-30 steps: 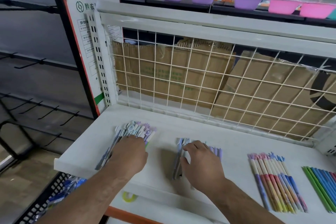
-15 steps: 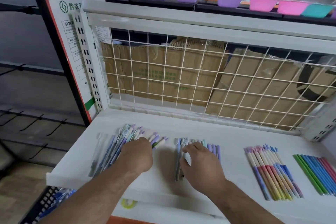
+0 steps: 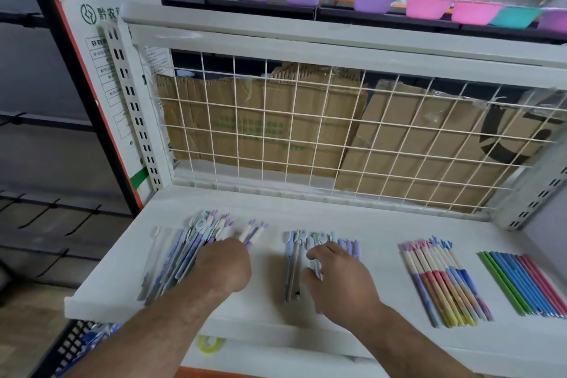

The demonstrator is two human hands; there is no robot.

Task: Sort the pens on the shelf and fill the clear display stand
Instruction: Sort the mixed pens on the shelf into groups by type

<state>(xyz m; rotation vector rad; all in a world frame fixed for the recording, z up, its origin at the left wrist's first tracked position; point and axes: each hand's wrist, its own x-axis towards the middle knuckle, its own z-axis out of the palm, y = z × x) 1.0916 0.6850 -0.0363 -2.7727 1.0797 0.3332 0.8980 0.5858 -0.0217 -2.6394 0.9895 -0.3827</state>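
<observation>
A loose heap of pastel blue and purple pens (image 3: 187, 245) lies at the left of the white shelf (image 3: 337, 212). My left hand (image 3: 225, 264) rests on the heap's right edge with its fingers curled over a few purple-tipped pens (image 3: 253, 232) that stick out past the knuckles. My right hand (image 3: 337, 279) lies flat on a smaller row of blue and purple pens (image 3: 293, 258) in the middle, fingers spread and touching them. No clear display stand is in view.
Further right lie a neat row of pastel multicolour pens (image 3: 441, 282) and a row of green, blue and pink pens (image 3: 521, 282). A wire grid (image 3: 337, 132) with cardboard behind it backs the shelf. A black basket (image 3: 73, 347) sits below left.
My left hand has slid right off the heap's middle, and a few purple-tipped pens came with it toward the gap. My right hand stays on the middle row.
</observation>
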